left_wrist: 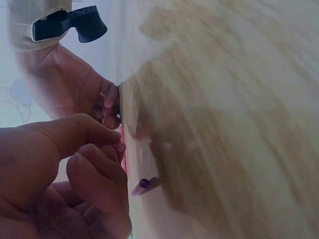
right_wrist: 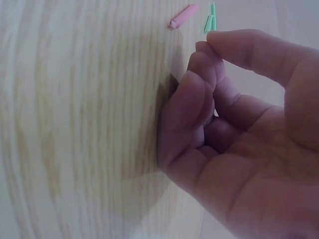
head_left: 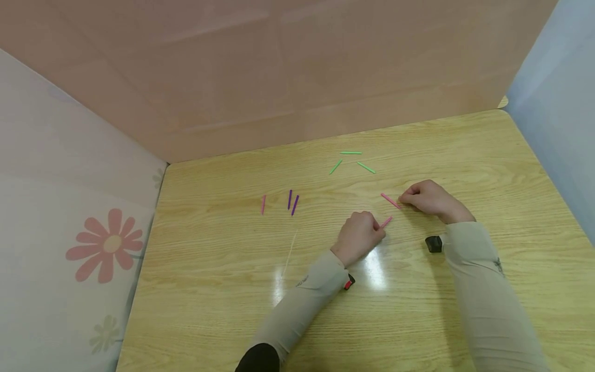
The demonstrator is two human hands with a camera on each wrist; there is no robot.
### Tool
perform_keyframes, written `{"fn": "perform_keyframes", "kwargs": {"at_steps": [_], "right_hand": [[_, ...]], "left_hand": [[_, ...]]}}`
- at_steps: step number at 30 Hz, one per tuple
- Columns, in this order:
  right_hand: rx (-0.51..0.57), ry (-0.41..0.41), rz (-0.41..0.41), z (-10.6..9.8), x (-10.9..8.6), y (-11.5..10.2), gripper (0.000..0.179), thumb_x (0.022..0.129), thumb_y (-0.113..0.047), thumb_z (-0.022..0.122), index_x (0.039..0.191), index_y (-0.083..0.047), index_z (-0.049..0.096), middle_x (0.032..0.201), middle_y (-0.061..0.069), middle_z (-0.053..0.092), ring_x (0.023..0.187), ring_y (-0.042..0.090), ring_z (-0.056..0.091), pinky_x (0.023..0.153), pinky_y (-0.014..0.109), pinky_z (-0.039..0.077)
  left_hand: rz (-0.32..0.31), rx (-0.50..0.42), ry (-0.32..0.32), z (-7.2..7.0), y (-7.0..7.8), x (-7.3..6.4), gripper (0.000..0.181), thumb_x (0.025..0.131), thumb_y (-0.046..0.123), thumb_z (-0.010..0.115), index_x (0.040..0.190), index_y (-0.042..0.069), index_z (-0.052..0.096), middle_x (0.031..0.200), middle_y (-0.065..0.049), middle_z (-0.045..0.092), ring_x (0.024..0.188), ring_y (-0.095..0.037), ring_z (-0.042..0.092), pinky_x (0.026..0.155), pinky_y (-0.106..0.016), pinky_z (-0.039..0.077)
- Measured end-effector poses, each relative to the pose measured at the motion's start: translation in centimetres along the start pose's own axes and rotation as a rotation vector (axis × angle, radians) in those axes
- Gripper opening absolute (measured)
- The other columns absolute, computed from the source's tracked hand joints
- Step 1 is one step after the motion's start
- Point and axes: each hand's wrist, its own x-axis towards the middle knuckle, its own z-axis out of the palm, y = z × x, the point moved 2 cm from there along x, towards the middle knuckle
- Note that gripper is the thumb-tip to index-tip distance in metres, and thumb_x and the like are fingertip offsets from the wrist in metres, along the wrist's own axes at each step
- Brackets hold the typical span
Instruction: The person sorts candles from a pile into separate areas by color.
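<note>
My left hand (head_left: 360, 236) pinches one end of a pink stick (head_left: 387, 222) close over the wooden table (head_left: 204, 289). Up and to the right, a second pink stick (head_left: 389, 200) lies slanted, its lower end right by the fingertips of my right hand (head_left: 429, 199). In the right wrist view the right thumb and forefinger meet, fingers curled, with nothing visible between them; a pink stick (right_wrist: 183, 16) shows beyond, apart from the tips. The end of a purple stick (left_wrist: 144, 183) appears by the left fingers in the left wrist view; the head view hides it.
Three green sticks (head_left: 350, 152) lie spread at the back in a loose triangle. Off to the left are two purple sticks (head_left: 295, 205) and a third pink stick (head_left: 263, 205). A pinkish-brown panel (head_left: 279, 77) stands along the far edge; walls flank both sides.
</note>
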Motion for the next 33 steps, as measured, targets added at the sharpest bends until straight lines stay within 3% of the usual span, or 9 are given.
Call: {"fn": "perform_keyframes", "kwargs": {"at_steps": [9,24,33], "right_hand": [[0.003,0.001,0.004,0.04,-0.08,0.04,0.031,0.095,-0.029,0.057,0.097,0.001,0.064,0.073,-0.004,0.053,0.065,0.01,0.044,0.058,0.026,0.038],[0.002,-0.003,-0.003,-0.01,-0.16,-0.14,0.03,0.095,-0.028,0.057,0.097,0.002,0.064,0.073,-0.003,0.053,0.064,0.01,0.044,0.057,0.026,0.037],[-0.001,-0.008,-0.003,0.06,-0.09,-0.04,0.03,0.095,-0.028,0.058,0.095,0.001,0.064,0.071,-0.004,0.052,0.064,0.01,0.043,0.057,0.026,0.037]], "left_hand": [[0.004,0.015,0.0,0.54,0.01,0.03,0.029,0.086,0.011,0.062,0.057,0.013,0.062,0.047,0.01,0.036,0.037,-0.001,0.029,0.034,-0.015,0.023],[0.02,0.132,0.067,0.74,0.42,0.22,0.029,0.081,0.009,0.064,0.054,0.016,0.057,0.05,0.01,0.039,0.04,-0.003,0.033,0.036,-0.018,0.029],[0.03,0.115,0.044,0.67,0.46,0.12,0.043,0.083,0.008,0.063,0.048,0.017,0.04,0.047,0.01,0.027,0.038,-0.002,0.022,0.035,-0.016,0.018]]}}
